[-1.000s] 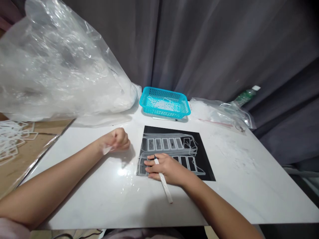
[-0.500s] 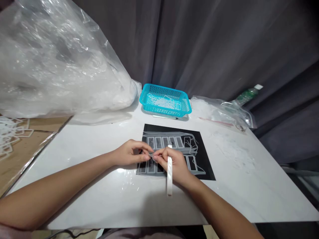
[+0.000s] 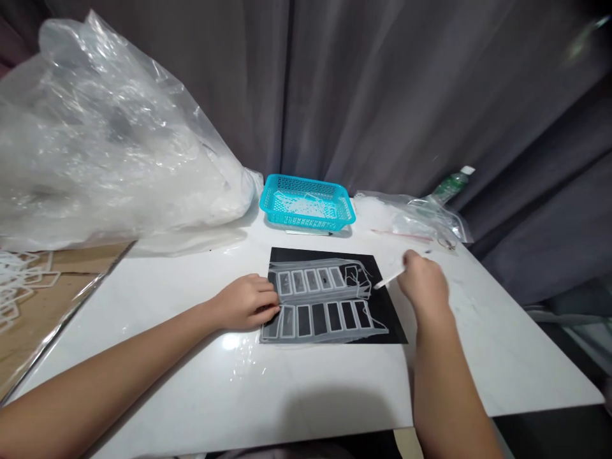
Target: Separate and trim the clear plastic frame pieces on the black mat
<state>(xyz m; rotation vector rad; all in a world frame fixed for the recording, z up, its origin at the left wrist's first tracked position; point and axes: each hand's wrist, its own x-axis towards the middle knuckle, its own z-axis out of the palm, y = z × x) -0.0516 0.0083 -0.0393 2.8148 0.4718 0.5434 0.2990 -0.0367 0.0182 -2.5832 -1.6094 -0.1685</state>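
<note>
On the table lies a black sheet (image 3: 396, 328) under a clear plastic piece with two rows of white-edged rectangular frames (image 3: 305, 320), some cut loose at the right end. My left hand (image 3: 251, 301) rests at the left edge of this piece, fingers curled together; whatever they hold, if anything, is hidden. To the right of the sheet, my right hand (image 3: 423, 284) is closed round a thin white stick-like tool (image 3: 389, 278). The tool slants down and left, its end above the black sheet's right edge. The fingers of this hand are mostly turned away from view.
Behind the sheet stands a blue basket (image 3: 306, 223) holding white plastic bits, with a pen (image 3: 308, 233) in front. A large clear bag (image 3: 129, 153) bulges at left, above cardboard (image 3: 71, 306) with white frames (image 3: 19, 287). A clear bag (image 3: 406, 217) and green bottle (image 3: 452, 185) are back right.
My hands have parted. The right hand has moved right and away, off the plastic piece, with the white tool. My left hand has drawn slightly left and its fingers have curled in.
</note>
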